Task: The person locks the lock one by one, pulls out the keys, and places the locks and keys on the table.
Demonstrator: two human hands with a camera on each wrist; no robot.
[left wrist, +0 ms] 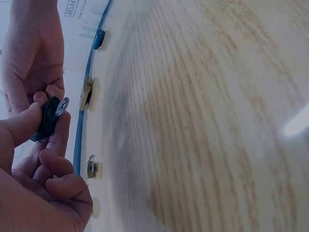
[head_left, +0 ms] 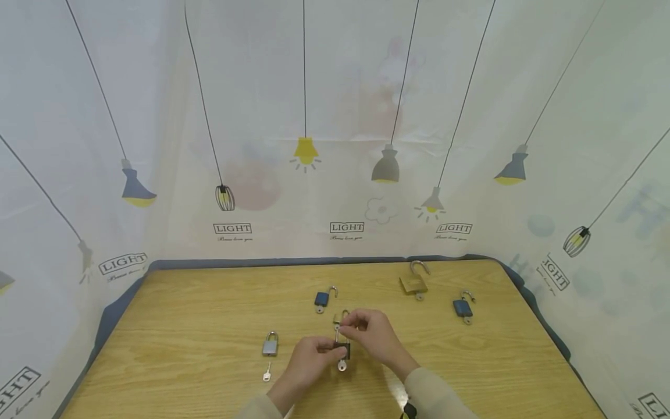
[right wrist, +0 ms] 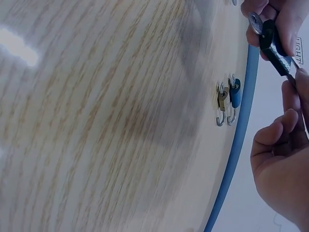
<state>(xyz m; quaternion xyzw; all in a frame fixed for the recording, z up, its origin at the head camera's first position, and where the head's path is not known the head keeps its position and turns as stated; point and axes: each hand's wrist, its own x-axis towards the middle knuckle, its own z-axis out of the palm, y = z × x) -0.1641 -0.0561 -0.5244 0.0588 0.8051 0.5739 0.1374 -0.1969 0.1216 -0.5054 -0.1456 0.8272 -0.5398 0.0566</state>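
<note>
A black padlock (head_left: 343,347) is held up over the table between both hands. My left hand (head_left: 312,362) grips its body between thumb and fingers. A silver key (head_left: 342,365) sticks out of the lock's lower end; the same key (left wrist: 63,106) shows close up in the left wrist view. With thumb and fingertips my right hand (head_left: 376,337) pinches the shackle at the top. In the right wrist view, the lock body (right wrist: 274,50) is tilted, and the fingertips hide part of the shackle. Just beyond the right fingertips lies a small brass padlock (head_left: 337,319), partly covered.
On the wooden table (head_left: 209,302), a silver padlock (head_left: 270,347) with its shackle down lies at left, above a loose key (head_left: 267,372). Farther back are a blue padlock (head_left: 321,299), a large brass padlock (head_left: 413,284) and another blue padlock (head_left: 463,308), all with raised shackles and keys.
</note>
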